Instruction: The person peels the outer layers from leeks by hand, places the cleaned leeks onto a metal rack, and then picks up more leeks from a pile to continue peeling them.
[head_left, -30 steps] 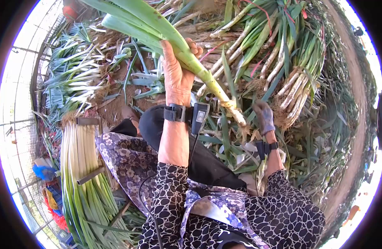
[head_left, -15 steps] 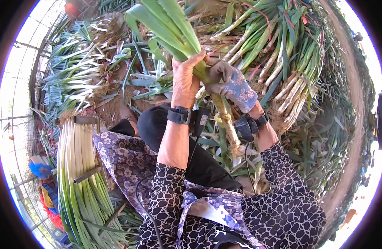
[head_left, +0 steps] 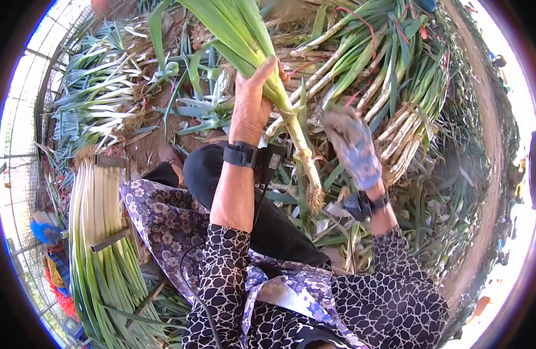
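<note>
My bare left hand [head_left: 253, 99] is wrapped around the upper stalk of a leek [head_left: 297, 134]. Its broad green leaves fan out above the fist, and its pale lower stalk slants down to a tuft of roots [head_left: 316, 199]. To the right of that stalk, apart from it, is my right hand [head_left: 354, 145] in a grey and blue floral glove. Motion blurs its fingers, so I cannot make out whether anything is in them.
Pale-stalked leeks [head_left: 96, 203] lie in a metal rack [head_left: 111, 239] at the left. Loose leeks [head_left: 105, 99] cover the ground behind it. Bundles with red ties [head_left: 396, 116] are piled at the right. Leaf scraps [head_left: 407, 215] litter the ground, and mesh fencing [head_left: 20, 157] runs along the left.
My right hand has let go of the leek's stalk and moved right and down, away from it. My left hand still grips the leek, which has shifted slightly left.
</note>
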